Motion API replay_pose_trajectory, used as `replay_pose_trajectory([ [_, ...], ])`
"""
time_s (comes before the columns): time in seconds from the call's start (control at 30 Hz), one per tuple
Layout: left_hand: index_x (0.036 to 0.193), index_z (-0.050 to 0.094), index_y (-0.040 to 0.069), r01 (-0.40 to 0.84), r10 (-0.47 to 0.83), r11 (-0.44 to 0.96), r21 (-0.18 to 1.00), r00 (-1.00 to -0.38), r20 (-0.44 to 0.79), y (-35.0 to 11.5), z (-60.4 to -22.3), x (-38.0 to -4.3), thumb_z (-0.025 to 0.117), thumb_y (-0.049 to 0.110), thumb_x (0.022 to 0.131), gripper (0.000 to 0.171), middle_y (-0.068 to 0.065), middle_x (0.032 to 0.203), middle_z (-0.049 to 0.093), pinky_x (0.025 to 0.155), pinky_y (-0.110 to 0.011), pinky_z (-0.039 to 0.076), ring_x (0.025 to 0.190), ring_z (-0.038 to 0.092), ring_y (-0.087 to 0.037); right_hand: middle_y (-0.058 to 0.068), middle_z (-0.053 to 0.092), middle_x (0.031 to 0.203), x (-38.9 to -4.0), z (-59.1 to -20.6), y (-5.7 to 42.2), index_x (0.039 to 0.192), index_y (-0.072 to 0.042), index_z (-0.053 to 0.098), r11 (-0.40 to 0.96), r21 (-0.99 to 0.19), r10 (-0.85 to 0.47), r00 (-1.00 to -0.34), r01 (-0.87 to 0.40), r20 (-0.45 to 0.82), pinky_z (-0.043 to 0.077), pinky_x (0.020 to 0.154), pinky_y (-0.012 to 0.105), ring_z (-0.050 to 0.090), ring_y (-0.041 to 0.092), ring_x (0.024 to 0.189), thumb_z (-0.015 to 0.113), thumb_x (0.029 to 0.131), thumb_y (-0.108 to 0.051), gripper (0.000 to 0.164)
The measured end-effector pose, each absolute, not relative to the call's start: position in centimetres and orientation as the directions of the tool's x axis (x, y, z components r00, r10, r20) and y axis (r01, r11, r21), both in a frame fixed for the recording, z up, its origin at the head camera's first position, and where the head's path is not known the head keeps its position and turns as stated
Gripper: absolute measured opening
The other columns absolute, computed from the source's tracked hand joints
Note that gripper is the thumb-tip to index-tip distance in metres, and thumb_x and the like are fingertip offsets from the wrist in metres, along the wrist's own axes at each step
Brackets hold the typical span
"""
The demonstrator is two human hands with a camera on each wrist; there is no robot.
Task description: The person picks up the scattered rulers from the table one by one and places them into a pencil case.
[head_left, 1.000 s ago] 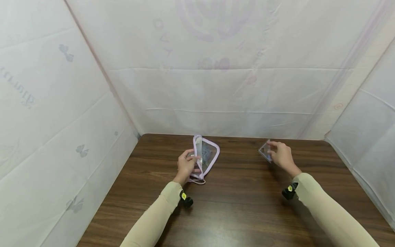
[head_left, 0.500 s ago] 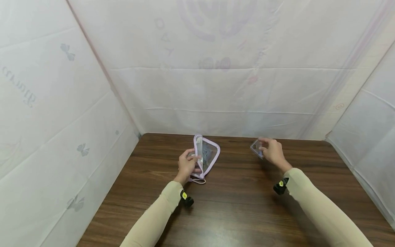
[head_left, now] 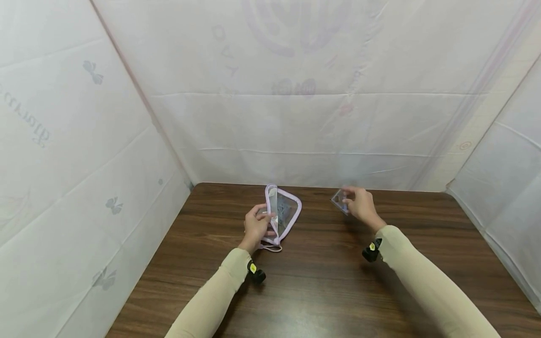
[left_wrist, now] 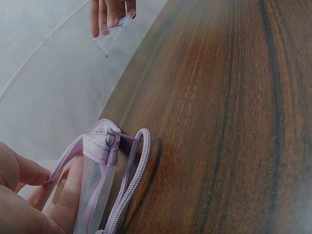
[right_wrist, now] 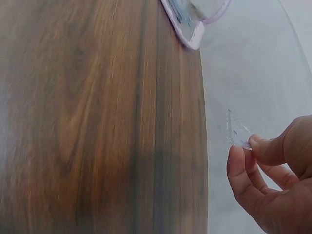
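My left hand (head_left: 255, 227) pinches the near edge of a see-through zip pouch (head_left: 285, 213) with lilac trim, its mouth held apart. In the left wrist view, the thumb and fingers grip the trim beside the zip end (left_wrist: 108, 141), and a lilac cord loop (left_wrist: 139, 165) hangs from it. Some bluish contents show dimly through the pouch; I cannot tell what they are. To the right of the pouch, my right hand (head_left: 360, 205) holds a small clear plastic set square (head_left: 339, 202) between thumb and fingers, raised above the table and apart from the pouch.
A dark wood-grain table (head_left: 321, 286) lies under both hands. White printed sheeting (head_left: 304, 122) rises behind its far edge, and more sheeting (head_left: 72, 188) stands along the left and right sides. Each wrist wears a small black camera (head_left: 255, 274).
My right hand has moved left with the set square, nearer to the pouch. The left hand and the pouch have stayed in place.
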State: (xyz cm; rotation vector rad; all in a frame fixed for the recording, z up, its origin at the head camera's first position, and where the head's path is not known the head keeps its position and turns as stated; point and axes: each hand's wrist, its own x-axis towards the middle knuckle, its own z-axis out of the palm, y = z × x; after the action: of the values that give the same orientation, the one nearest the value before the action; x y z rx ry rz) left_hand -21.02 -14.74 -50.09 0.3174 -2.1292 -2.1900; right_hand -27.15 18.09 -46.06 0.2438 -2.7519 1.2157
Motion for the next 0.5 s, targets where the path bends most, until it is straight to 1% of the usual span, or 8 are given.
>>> replay_pose_trajectory([
  [0.13,0.135,0.058,0.002,-0.082,-0.181,-0.043,0.996,-0.979,-0.089,-14.9,-50.3,-21.1,0.056,-0.008,0.097,0.040,-0.027,0.114,0.072,0.053,-0.048,0.065,0.083,0.073,-0.041,0.026,0.066,0.125,-27.4,-46.1,17.2,0.136,0.003,0.062,0.650,-0.735,-0.108,-0.981,-0.192,0.160,0.061,0.052,0.026,0.067,0.018,0.064,0.067,0.095,0.007,0.042],
  [0.2,0.135,0.057,0.001,-0.074,-0.179,-0.047,0.996,-0.981,-0.081,-14.9,-50.3,-21.0,0.057,-0.008,0.097,0.039,-0.028,0.115,0.071,0.053,-0.049,0.065,0.083,0.073,-0.042,0.026,0.065,0.126,-27.5,-46.0,16.7,0.137,0.003,0.061,0.641,-0.743,-0.113,-0.982,-0.190,0.154,0.062,0.052,0.027,0.069,0.021,0.067,0.067,0.095,0.006,0.042],
  [0.4,0.131,0.061,0.003,-0.057,-0.188,-0.052,0.997,-0.980,-0.066,-14.8,-50.3,-21.0,0.059,-0.009,0.096,0.036,-0.026,0.113,0.073,0.050,-0.042,0.064,0.075,0.075,-0.031,0.026,0.065,0.127,-27.6,-45.8,15.2,0.138,0.002,0.061,0.623,-0.760,-0.119,-0.982,-0.187,0.145,0.063,0.054,0.028,0.070,0.024,0.074,0.067,0.095,0.007,0.043],
  [0.5,0.128,0.062,0.005,-0.057,-0.195,-0.051,0.997,-0.978,-0.066,-14.7,-50.3,-21.0,0.059,-0.008,0.096,0.035,-0.023,0.112,0.074,0.049,-0.041,0.064,0.071,0.074,-0.027,0.026,0.065,0.127,-27.8,-45.7,14.5,0.138,0.001,0.061,0.615,-0.764,-0.128,-0.981,-0.194,0.145,0.063,0.054,0.028,0.070,0.024,0.073,0.067,0.095,0.007,0.043],
])
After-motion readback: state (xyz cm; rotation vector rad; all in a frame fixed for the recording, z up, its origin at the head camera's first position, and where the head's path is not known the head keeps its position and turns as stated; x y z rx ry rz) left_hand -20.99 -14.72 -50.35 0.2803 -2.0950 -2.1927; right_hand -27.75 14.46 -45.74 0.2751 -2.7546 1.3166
